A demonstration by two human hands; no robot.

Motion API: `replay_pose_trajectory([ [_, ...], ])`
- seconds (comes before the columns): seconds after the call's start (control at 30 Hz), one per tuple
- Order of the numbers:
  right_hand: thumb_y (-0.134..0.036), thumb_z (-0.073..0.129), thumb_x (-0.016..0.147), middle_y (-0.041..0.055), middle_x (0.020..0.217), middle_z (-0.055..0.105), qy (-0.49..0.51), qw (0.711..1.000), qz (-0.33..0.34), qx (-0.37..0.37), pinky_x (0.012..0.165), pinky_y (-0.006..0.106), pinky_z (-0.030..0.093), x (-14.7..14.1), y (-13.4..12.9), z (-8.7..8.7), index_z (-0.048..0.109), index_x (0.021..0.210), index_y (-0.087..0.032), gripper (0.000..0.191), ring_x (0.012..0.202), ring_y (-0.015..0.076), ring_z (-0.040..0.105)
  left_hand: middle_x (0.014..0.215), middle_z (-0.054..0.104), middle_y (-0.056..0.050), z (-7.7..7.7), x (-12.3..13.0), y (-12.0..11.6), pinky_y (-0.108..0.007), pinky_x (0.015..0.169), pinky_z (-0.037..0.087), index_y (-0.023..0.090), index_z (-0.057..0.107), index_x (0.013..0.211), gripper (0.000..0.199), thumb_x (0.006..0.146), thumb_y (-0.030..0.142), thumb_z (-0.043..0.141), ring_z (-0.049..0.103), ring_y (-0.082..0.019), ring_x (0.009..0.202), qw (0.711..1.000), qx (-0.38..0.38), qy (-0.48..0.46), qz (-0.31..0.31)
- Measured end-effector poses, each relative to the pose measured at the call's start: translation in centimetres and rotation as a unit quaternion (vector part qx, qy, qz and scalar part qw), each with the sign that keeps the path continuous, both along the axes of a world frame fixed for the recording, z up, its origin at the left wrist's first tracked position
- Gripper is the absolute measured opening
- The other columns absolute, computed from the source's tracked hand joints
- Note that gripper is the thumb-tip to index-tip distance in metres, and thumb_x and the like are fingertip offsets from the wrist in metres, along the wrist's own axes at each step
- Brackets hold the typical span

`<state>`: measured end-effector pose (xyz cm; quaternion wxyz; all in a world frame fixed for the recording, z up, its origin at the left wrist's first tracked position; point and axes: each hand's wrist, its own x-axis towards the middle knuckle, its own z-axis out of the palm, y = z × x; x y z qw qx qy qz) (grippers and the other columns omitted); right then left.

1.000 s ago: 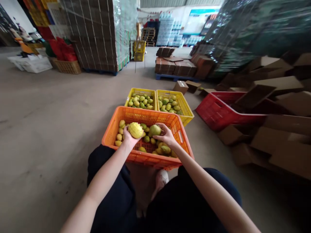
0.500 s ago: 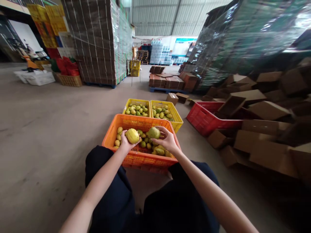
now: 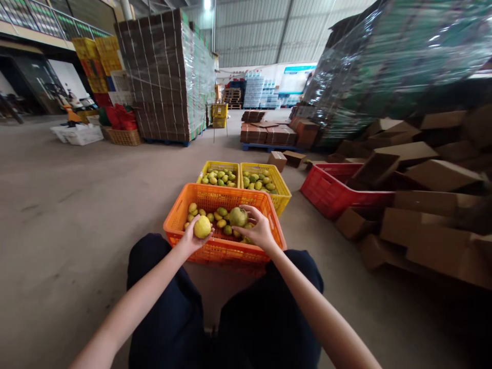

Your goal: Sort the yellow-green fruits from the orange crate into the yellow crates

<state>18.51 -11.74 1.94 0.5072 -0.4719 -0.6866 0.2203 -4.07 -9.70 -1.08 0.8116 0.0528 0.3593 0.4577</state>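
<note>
My left hand [image 3: 190,241] is closed around a yellow lemon [image 3: 202,227] above the near left part of an orange plastic crate [image 3: 226,249]. Over the right half of that crate, my right hand [image 3: 261,230] grips a larger, dull green lemon-like fruit [image 3: 238,217] between thumb and fingers. Several yellow and green lemons [image 3: 221,211] lie loose on the crate floor below. Part of the pile at the right is hidden by my right hand. The crate stands on the floor just beyond my knees.
Two yellow crates of similar fruit, a left one [image 3: 199,177] and a right one [image 3: 285,199], stand against the orange crate's far side. To the right are a red crate [image 3: 326,192] and heaped cardboard boxes [image 3: 426,230]. Wrapped pallet stacks [image 3: 161,77] rise farther back.
The yellow lemon has turned in my left hand, which has moved slightly left and down. My right hand has shifted a little left and down with the green fruit. The camera view has shifted.
</note>
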Motion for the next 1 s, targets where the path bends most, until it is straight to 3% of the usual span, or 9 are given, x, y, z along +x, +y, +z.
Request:
replay_pose_trajectory([
  [0.1,-0.036,0.083,0.063,0.0106,0.117,0.067,-0.014,1.000,0.001,0.014,0.084,0.042,0.054,0.2,0.1,0.4,0.064,0.114,-0.024,0.055,0.105,0.0283,0.063,0.075,0.070,-0.011,-0.1,-0.6,-0.4,-0.023,0.039,0.052,0.013,0.060,0.105,0.036,0.091,0.044,0.049,0.069,-0.021,0.057,0.999,0.010,0.000,-0.042],
  [0.23,-0.034,0.082,0.065,0.0101,0.118,0.064,0.001,1.000,-0.017,0.025,0.080,0.039,0.055,0.3,1.2,0.1,0.063,0.116,-0.025,0.055,0.108,0.0288,0.061,0.073,0.070,-0.014,0.6,-0.2,0.3,-0.017,0.027,0.033,0.011,0.061,0.107,0.046,0.091,0.050,0.042,0.059,-0.016,0.039,0.997,0.037,0.015,-0.070],
  [0.37,-0.033,0.082,0.068,0.0095,0.118,0.060,0.017,0.999,-0.017,0.033,0.079,0.036,0.055,0.9,3.1,-1.0,0.062,0.117,-0.026,0.053,0.110,0.0275,0.059,0.072,0.070,-0.014,1.1,1.2,2.9,-0.016,0.028,0.027,0.009,0.061,0.109,0.050,0.092,0.050,0.038,0.056,-0.015,0.036,0.990,0.088,0.055,-0.091],
  [0.47,-0.035,0.081,0.068,0.0087,0.114,0.059,0.015,0.999,-0.025,0.044,0.078,0.036,0.055,1.5,5.2,-2.2,0.064,0.112,-0.026,0.049,0.107,0.0270,0.060,0.078,0.071,-0.013,0.2,2.5,6.0,-0.018,0.030,0.030,0.011,0.060,0.111,0.048,0.090,0.051,0.047,0.060,-0.016,0.043,0.982,0.129,0.100,-0.098],
  [0.57,-0.035,0.082,0.067,0.0080,0.110,0.060,0.014,0.998,-0.045,0.051,0.075,0.035,0.055,2.1,7.8,-3.5,0.065,0.110,-0.025,0.047,0.103,0.0265,0.060,0.088,0.071,-0.011,-1.4,3.8,9.2,-0.019,0.039,0.039,0.013,0.061,0.108,0.048,0.079,0.052,0.066,0.067,-0.018,0.061,0.967,0.190,0.144,-0.086],
  [0.7,-0.036,0.082,0.067,0.0068,0.107,0.059,0.008,0.999,-0.039,0.031,0.074,0.035,0.055,2.5,10.8,-5.1,0.064,0.111,-0.026,0.048,0.100,0.0256,0.061,0.104,0.067,-0.008,-3.1,5.0,12.0,-0.021,0.060,0.049,0.020,0.060,0.102,0.054,0.061,0.043,0.084,0.065,-0.020,0.087,0.940,0.266,0.212,-0.016],
  [0.83,-0.036,0.079,0.072,0.0071,0.110,0.057,0.010,0.999,-0.030,0.000,0.079,0.038,0.055,2.6,12.0,-6.3,0.061,0.116,-0.028,0.048,0.103,0.0262,0.060,0.107,0.064,-0.007,-3.9,5.6,13.2,-0.026,0.071,0.051,0.022,0.060,0.106,0.055,0.060,0.040,0.085,0.061,-0.021,0.095,0.916,0.273,0.293,0.004],
  [1.0,-0.039,0.077,0.074,0.0063,0.105,0.056,-0.014,0.999,-0.029,-0.020,0.084,0.042,0.054,2.4,12.1,-7.3,0.064,0.111,-0.028,0.041,0.099,0.0255,0.060,0.109,0.063,-0.006,-4.7,5.5,12.9,-0.029,0.086,0.048,0.021,0.061,0.108,0.055,0.060,0.031,0.086,0.060,-0.021,0.100,0.848,0.363,0.385,0.019],
])
